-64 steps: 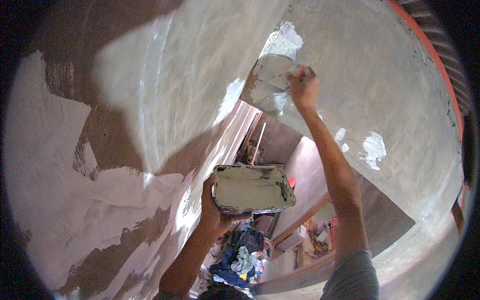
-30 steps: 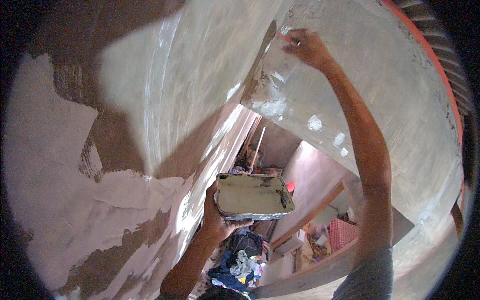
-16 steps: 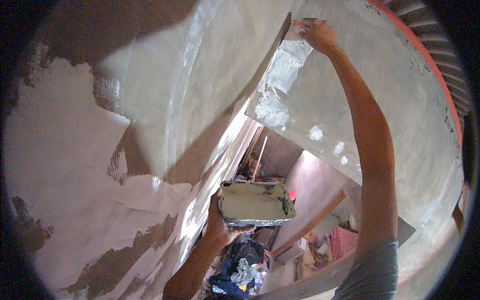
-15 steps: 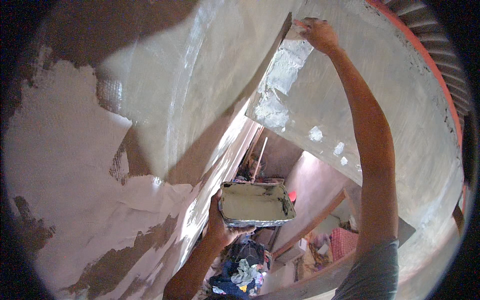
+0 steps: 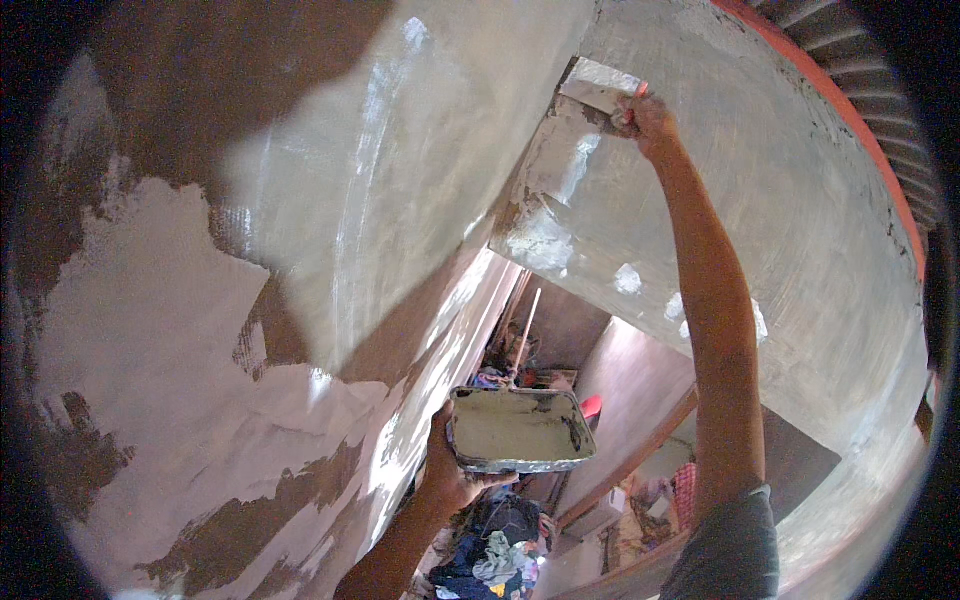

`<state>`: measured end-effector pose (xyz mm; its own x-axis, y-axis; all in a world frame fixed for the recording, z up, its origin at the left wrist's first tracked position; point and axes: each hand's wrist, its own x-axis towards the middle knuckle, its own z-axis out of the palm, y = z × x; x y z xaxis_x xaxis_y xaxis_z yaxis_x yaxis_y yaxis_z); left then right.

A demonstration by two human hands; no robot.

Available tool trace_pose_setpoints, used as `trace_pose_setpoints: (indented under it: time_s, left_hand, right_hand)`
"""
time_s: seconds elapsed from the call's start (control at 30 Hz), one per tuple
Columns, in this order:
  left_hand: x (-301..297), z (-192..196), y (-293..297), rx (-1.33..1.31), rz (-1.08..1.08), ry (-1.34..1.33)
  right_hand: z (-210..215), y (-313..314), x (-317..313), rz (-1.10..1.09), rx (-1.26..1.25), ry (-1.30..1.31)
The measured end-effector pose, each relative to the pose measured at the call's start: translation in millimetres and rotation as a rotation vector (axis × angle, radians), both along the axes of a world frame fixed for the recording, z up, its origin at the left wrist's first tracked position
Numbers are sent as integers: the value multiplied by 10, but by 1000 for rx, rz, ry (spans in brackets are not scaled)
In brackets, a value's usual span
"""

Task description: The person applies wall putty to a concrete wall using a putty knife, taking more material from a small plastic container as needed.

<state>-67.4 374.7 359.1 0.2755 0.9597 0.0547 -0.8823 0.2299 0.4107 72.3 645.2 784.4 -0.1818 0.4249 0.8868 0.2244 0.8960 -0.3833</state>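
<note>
mid-spread, by the look of it: right hand (image 5: 648, 115) clenched on a putty blade (image 5: 600, 92) pressed flat to the grey beam face (image 5: 800, 220) at upper right. left hand (image 5: 452, 470) gripping the putty tray (image 5: 515, 430) at lower centre, pale putty inside. next likely a steady pull across the face, then a reload from the tray.

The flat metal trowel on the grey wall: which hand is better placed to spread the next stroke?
Probably the right hand: its grip holds the flat metal trowel against the grey wall. The left hand carries the rectangular metal tray.
</note>
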Motion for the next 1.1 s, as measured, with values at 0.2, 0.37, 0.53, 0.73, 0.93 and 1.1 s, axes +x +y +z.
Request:
trace_pose_setpoints:
  time_s: [0.2,0.37,0.53,0.73,0.93,1.1]
  left_hand:
    - [54,-53,16,-7,-2,13]
    - [66,-111,32,-48,27,26]
    - [48,-111,40,-48,21,-20]
    - [26,-147,84,-15,1,-14]
    - [13,-158,132,-1,-1,-30]
    - [14,-91,131,13,1,14]
  right_hand:
    - [-286,79,-218,-766,216,55]
    - [-168,-193,16,-905,418,-119]
    - [61,-728,74,-908,558,-325]
    - [-105,-818,-234,-686,937,-740]
    - [179,-646,-391,-863,793,-633]
    - [598,-664,-442,-1030,808,-565]
